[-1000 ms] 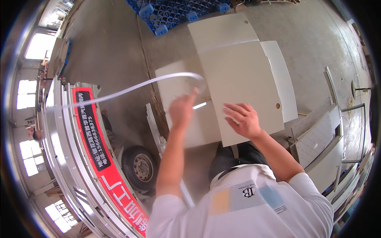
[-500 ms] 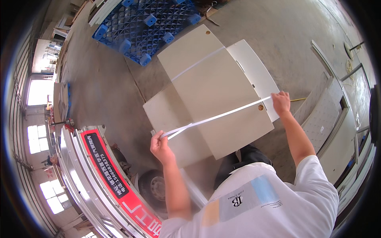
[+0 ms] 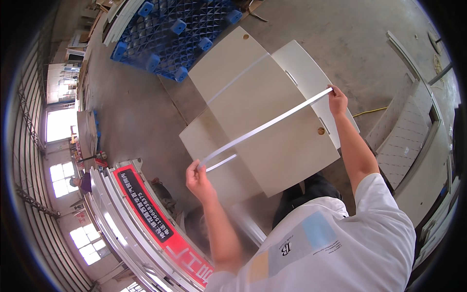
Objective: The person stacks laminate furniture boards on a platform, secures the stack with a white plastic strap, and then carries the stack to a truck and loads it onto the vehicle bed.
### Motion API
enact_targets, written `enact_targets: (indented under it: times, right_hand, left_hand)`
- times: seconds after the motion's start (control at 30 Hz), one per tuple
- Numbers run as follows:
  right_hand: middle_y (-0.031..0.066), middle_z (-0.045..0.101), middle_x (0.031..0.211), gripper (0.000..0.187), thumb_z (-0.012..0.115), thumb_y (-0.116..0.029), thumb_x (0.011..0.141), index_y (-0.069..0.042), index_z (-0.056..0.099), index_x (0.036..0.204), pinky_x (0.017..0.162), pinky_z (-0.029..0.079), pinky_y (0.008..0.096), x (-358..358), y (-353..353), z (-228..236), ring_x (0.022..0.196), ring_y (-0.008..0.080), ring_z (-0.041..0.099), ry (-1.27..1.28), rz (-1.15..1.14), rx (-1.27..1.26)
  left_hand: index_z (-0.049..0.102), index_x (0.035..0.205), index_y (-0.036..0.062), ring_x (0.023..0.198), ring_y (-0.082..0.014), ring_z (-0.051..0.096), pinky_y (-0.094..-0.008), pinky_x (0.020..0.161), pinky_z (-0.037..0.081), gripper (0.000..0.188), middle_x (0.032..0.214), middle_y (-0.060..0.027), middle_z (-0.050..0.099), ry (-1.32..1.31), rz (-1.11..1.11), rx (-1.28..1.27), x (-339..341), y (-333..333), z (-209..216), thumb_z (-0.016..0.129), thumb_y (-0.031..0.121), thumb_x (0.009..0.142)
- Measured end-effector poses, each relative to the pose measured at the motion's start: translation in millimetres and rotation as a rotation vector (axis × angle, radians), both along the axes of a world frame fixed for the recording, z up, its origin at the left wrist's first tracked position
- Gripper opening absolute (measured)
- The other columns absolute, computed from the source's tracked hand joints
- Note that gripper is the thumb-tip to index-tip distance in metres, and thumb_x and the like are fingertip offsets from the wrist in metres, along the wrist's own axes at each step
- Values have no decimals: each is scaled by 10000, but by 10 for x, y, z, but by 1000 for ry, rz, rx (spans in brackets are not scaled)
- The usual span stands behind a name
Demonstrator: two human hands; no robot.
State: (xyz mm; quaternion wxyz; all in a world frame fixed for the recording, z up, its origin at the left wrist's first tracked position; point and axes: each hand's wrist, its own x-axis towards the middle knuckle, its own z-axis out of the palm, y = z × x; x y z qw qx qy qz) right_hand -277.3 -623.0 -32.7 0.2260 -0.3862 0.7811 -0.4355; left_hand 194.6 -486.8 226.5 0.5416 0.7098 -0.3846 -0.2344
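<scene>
strip [image 3: 265, 127], thin and white, stretched straight and aslant over the big beige panel [image 3: 262, 104], pinched in the left hand [image 3: 198, 181] at one side and in the right hand [image 3: 337, 100] at the other, with both closed on it. just shifted farther out on the right, hardly at all on the left; so now well clear of the round hole [image 3: 321, 131] and closer to the white band [image 3: 238, 79] across the far part. probably unsettled, then. whether touching the panel or held just above, impossible to tell.
</scene>
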Motion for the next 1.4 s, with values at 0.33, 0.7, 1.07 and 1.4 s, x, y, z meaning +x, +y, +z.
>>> enact_targets:
  times: [0.33,0.7,1.07,1.4]
  right_hand:
    - [52,718,829,198,665,-128,904,-206,759,1059,746,507,269,289,81,-89,786,116,671,2,-88,82]
    - [99,723,839,201,643,-158,907,-191,760,1067,705,510,332,509,71,-199,752,222,682,-101,-109,63]
    - [122,741,912,272,662,-120,830,-126,734,1093,786,543,365,383,55,-306,902,269,716,-198,294,250]
    - [111,738,1005,309,706,-205,890,5,688,1116,830,540,317,-97,1174,-259,923,186,699,-158,166,238]
  left_hand:
    - [666,1062,-45,861,-117,592,-259,819,489,145,947,-49,650,-48,70,28,-77,177,17,638,21,936]
    - [657,1052,-40,899,-103,606,-248,845,489,125,995,-46,665,-2,4,48,-104,260,-104,649,-2,934]
    - [664,1118,-35,970,-115,603,-261,904,479,219,1043,-50,660,-98,-54,124,-43,334,-241,665,-39,899]
    - [669,1163,25,1116,-239,629,-372,999,479,361,1178,-101,674,-430,-204,243,42,409,-301,773,121,830]
